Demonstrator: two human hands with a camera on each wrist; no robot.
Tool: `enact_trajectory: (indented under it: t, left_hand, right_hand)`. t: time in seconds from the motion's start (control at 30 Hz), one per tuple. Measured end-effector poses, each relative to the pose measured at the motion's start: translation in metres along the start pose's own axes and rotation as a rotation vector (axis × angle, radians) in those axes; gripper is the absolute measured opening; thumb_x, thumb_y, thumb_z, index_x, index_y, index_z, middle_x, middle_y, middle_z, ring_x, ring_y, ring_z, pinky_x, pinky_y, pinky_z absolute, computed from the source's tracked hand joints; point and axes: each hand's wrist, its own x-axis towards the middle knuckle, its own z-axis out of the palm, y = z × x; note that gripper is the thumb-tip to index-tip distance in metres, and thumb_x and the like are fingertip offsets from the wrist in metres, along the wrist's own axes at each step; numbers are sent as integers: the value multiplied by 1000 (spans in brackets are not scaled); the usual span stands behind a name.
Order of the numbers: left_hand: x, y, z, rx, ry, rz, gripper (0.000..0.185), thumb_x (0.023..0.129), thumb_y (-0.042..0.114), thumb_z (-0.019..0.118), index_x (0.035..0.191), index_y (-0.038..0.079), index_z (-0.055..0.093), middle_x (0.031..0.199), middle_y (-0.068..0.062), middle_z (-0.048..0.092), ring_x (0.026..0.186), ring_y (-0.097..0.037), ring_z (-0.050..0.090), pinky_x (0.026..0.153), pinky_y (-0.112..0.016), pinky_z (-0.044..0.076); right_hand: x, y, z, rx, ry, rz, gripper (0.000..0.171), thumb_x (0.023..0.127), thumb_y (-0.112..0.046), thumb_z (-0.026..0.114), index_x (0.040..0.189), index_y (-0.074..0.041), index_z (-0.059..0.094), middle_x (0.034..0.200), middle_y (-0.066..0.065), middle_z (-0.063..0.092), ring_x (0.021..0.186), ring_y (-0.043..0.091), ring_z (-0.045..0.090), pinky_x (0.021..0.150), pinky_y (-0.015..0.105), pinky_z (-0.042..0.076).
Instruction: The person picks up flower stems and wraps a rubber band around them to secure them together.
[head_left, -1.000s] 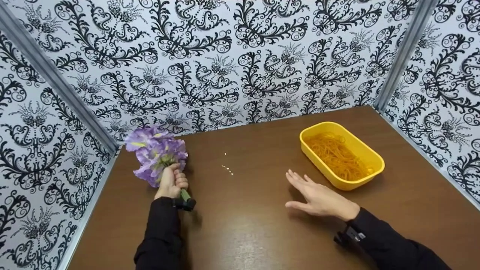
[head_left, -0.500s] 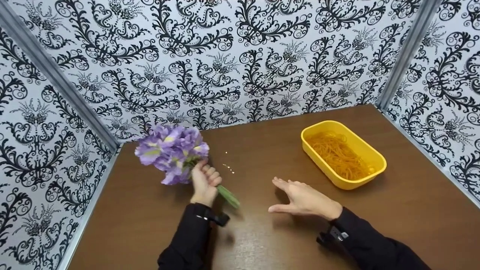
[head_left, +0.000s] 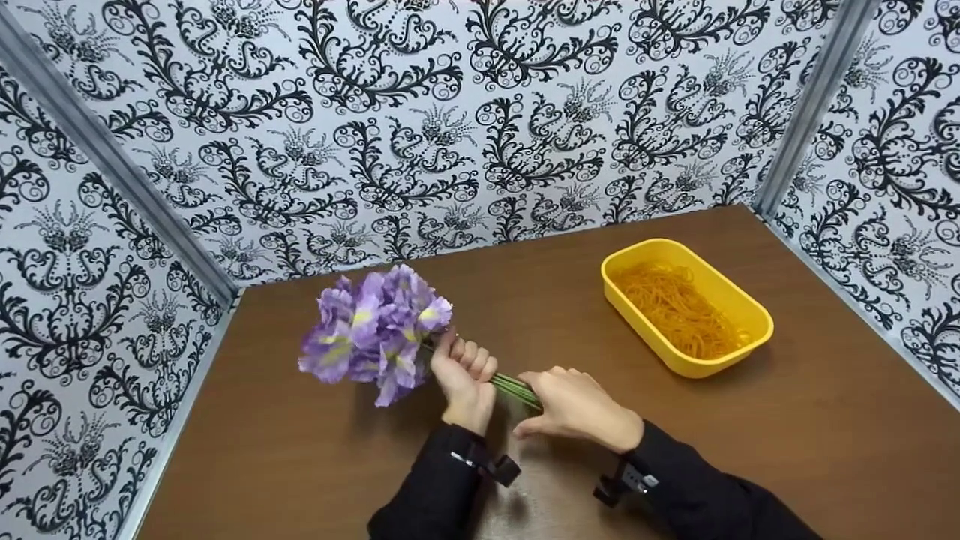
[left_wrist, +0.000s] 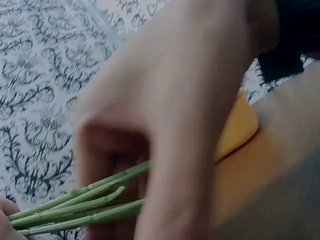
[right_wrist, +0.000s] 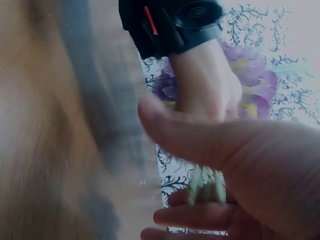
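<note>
A bunch of purple artificial-looking irises (head_left: pixel 375 334) is held over the table, blossoms to the left and green stems (head_left: pixel 516 390) slanting down to the right. My left hand (head_left: pixel 465 379) grips the stems just below the blossoms, its fingers curled round them. At the cut ends, my right hand (head_left: pixel 577 409) reaches around the stems with its thumb held apart. In the right wrist view the stem ends (right_wrist: pixel 205 185) lie between that thumb and the extended fingers. The left wrist view shows the stems (left_wrist: pixel 90 205) running into the right hand's curve.
A yellow plastic tub (head_left: pixel 637 322) stands on the right of the brown table (head_left: pixel 285 465), with a tangle of thin orange bands (head_left: pixel 675 307) inside. Black-and-white patterned panels (head_left: pixel 420 112) enclose the table at the back and both sides.
My left hand has brought the irises from the left toward the middle, stems swinging rightward. My right hand has moved left, away from the tub, to the stem ends.
</note>
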Motion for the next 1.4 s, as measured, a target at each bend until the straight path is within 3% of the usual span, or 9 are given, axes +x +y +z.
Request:
enact_trajectory:
  t: [0.17, 0.37, 0.7, 1.0, 1.23, 1.4]
  left_hand:
    - [-10, -12, 5, -43, -55, 24, 47, 103, 18, 36, 60, 17, 17, 53, 9, 13, 45, -5, 8, 43, -20, 7]
    - [-21, -23, 5, -77, -107, 7, 47, 104, 18, 33, 61, 16, 16, 55, 9, 12, 45, -4, 8, 43, -20, 6]
    - [-30, -24, 7, -82, -103, -9, 47, 103, 17, 35, 60, 17, 15, 53, 9, 13, 44, -4, 10, 42, -19, 8]
    - [-27, -16, 5, -79, -102, -22, 43, 101, 15, 32, 60, 17, 17, 51, 9, 16, 43, -4, 12, 44, -19, 9]
    - [-26, -8, 7, -141, -109, -37, 41, 97, 14, 39, 60, 18, 22, 51, 9, 18, 42, -3, 15, 45, -17, 11]
    - [-26, -2, 9, -216, -138, -45, 34, 88, 16, 47, 61, 18, 26, 53, 9, 19, 45, -3, 14, 47, -15, 11]
  right_hand:
    - [2, -6, 3, -34, 97, 115, 25, 77, -25, 83, 80, -14, 61, 64, -5, 48, 54, 17, 46, 44, 36, 37]
    - [2, -10, 10, -108, 172, 123, 33, 77, -14, 73, 59, -15, 45, 56, -2, 38, 47, 20, 41, 41, 38, 35]
    - [2, -12, 14, -139, 169, 136, 32, 79, -9, 66, 57, -14, 44, 56, 1, 40, 48, 26, 47, 43, 42, 43]
    - [2, -8, 15, -185, 222, 90, 37, 81, -14, 67, 55, -16, 41, 54, -2, 39, 43, 22, 44, 37, 38, 38]
    - [3, -6, 14, -171, 218, 69, 39, 86, -16, 64, 55, -17, 40, 53, -2, 37, 42, 21, 42, 35, 38, 37]
    - [3, -5, 11, -173, 227, 50, 39, 85, -14, 65, 56, -16, 40, 54, -3, 36, 43, 19, 40, 36, 38, 37]
